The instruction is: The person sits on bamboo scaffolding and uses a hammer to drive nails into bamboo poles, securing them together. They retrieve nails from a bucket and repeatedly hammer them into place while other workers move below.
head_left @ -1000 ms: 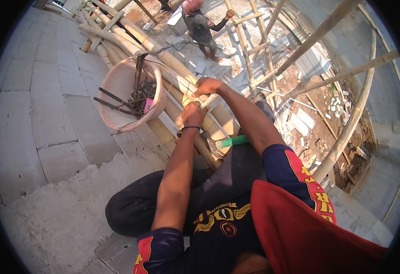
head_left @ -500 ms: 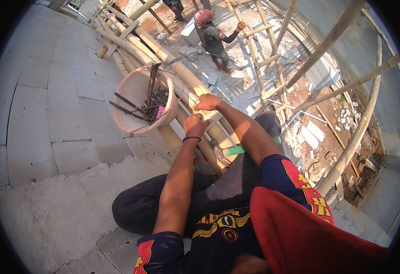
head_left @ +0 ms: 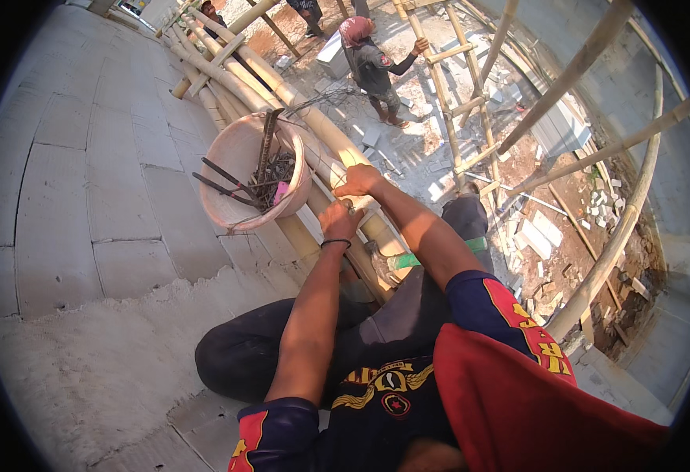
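Pale block wall [head_left: 62,189] is running left of the bamboo ladder [head_left: 450,53]. Rubble-strewn ground [head_left: 557,271] is spreading below the ladder, catching sunlight. Grey wall [head_left: 636,71] is standing right of it.

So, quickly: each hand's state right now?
Left hand: closed at the bamboo; anything held is hidden.
Right hand: curled closed over the bamboo; anything held is hidden.

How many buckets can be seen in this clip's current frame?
1: the pale pink bucket, beside the bamboo poles, ahead and to the left of the person's left hand. Others could be hidden behind the poles or the person's body.
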{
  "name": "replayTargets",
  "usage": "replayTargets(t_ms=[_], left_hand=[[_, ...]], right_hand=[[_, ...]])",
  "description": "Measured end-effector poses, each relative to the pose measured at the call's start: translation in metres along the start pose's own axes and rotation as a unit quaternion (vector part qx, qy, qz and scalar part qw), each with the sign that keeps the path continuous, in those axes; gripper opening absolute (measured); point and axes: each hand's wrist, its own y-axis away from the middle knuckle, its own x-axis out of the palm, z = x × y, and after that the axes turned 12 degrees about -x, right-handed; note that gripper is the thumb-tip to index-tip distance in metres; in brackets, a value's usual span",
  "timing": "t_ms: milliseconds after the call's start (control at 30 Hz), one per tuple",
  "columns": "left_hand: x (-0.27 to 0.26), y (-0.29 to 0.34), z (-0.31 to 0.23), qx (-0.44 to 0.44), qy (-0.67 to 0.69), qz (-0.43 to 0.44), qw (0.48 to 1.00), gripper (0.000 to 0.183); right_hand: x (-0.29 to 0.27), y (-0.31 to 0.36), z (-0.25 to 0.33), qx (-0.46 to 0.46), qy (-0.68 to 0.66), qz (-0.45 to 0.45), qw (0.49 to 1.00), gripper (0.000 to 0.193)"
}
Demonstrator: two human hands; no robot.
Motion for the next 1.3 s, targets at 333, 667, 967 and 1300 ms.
replayTargets(t_ms=[333, 667, 967, 1300], left_hand=[[0.004, 0.002, -0.002, -0.002, 0.037, 0.016, 0.999, 0.039], [-0.012, -0.026, -0.009, -0.036, 0.068, 0.084, 0.993, 0.049], [-0.017, -0.025, -0.026, -0.108, -0.023, 0.133, 0.985, 0.050], [-0.026, -0.026, -0.034, -0.056, -0.126, 0.149, 0.979, 0.054]], right_hand=[[-0.017, 0.003, -0.013, -0.070, 0.007, 0.068, 0.995, 0.071], [-0.021, -0.010, -0.021, -0.095, 0.023, 0.096, 0.991, 0.068], [-0.027, -0.003, -0.012, -0.094, -0.026, 0.071, 0.993, 0.050], [-0.017, -0.008, -0.014, -0.092, 0.020, 0.059, 0.994, 0.047]])
